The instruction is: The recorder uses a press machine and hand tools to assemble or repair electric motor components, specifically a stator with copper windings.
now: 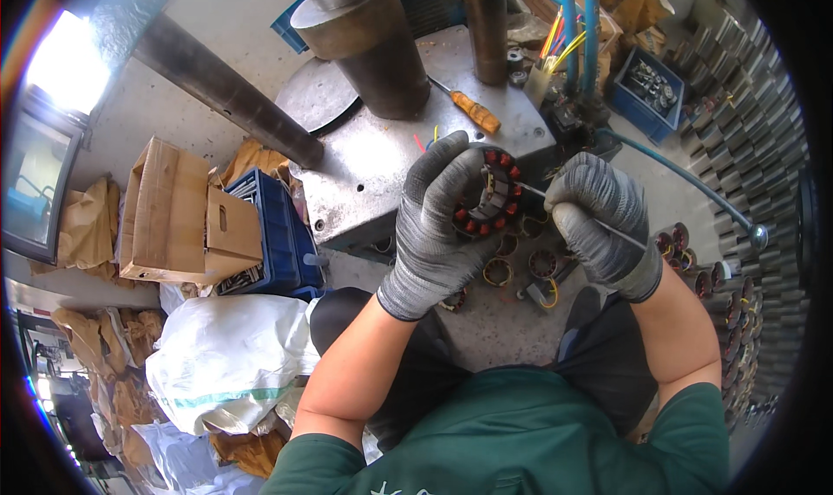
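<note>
A motor stator (501,196), a dark ring with red insulated coil ends around it, is gripped in my gloved left hand (425,235). It is held up in front of the metal press table, its fingers and thumb wrapped round one side. My gloved right hand (603,222) is closed on a thin metal rod (532,190). One end of the rod points at the stator's right side; whether it touches, I cannot tell. The other end sticks out across my palm. Red, yellow and blue wire ends (435,137) show just beyond my left hand.
A screwdriver (475,111) lies on the steel press table (364,170), near thick press columns (230,91). Several stators (543,263) rest on the floor below my hands. Left are cardboard boxes (160,213), a blue crate (282,226) and a white sack (234,352). Metal stacks (737,104) line the right.
</note>
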A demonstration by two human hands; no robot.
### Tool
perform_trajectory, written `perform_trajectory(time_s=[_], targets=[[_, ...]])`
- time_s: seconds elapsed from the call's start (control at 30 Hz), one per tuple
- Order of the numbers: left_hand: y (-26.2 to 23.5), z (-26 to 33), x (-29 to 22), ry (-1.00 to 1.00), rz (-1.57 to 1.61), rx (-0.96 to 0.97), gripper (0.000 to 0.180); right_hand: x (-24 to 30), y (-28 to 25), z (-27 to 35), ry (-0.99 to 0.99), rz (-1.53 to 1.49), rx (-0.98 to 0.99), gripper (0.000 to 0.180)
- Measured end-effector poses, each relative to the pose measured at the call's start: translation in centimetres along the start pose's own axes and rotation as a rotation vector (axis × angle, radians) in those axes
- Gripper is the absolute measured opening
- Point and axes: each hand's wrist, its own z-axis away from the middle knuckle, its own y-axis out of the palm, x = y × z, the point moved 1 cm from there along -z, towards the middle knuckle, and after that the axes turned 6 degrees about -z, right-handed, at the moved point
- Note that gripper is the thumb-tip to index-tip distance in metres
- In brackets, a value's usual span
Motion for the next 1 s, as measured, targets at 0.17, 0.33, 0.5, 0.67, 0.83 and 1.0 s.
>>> perform_trajectory(time_s=[0.17,0.33,0.5,0.67,0.83,1.0], targets=[[-0.5,-0.4,-0.4,0.022,-0.058,-0.002,0.098,-0.3,-0.5,-0.2,0.005,-0.073,-0.018,0.010],[-0.3,-0.1,-0.5,-0.085,0.086,-0.004,0.108,0.9,-1.6,0.1,0.115,-0.270,-0.016,0.007],[0.0,0.7,0.6,-0.146,0.135,-0.017,0.117,0.7,-2.1,0.7,0.150,-0.375,-0.102,0.010],[0.0,0.7,0.6,-0.128,0.170,-0.034,0.125,-1.3,0.5,0.7,0.450,-0.555,-0.248,0.021],[0.6,1.1,0.4,-0.103,0.301,-0.098,0.129,-1.1,2.0,0.7,0.554,-0.580,-0.068,0.023],[0.3,1.1,0.3,-0.111,0.344,0.009,0.127,-0.7,2.4,0.7,0.468,-0.533,-0.073,0.031]])
